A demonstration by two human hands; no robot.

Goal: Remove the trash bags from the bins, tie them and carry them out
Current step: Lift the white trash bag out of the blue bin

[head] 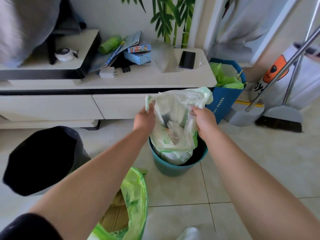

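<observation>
Biggest thing first: the long white low cabinet (121, 80) runs across the upper half of the frame, cluttered with boxes and a black phone (187, 59). Lower left is a dark round bin with a black liner (43, 161), and at the bottom centre a bright green plastic bag holding cardboard (133, 201) sits open on the pale tiled floor (242, 170).

The one in play is the small teal plastic bin (173, 168), centre frame, just in front of the cabinet. Its thin, pale green-white translucent trash bag (176, 118) is partly lifted, bottom still down inside the bin, mouth held wide. Left hand (144, 118) pinches the left edge of the rim, right hand (204, 121) is clenched on the right edge.

What I'd worry about: that film looks really flimsy, so yanking it up by two small pinches could stretch or tear the rim. If the bag sticks, the light bin may lift with it and tip. And with the mouth open, scraps could spill before it's knotted. The grey broom and dustpan (280, 116) stands at the right edge, at least.
</observation>
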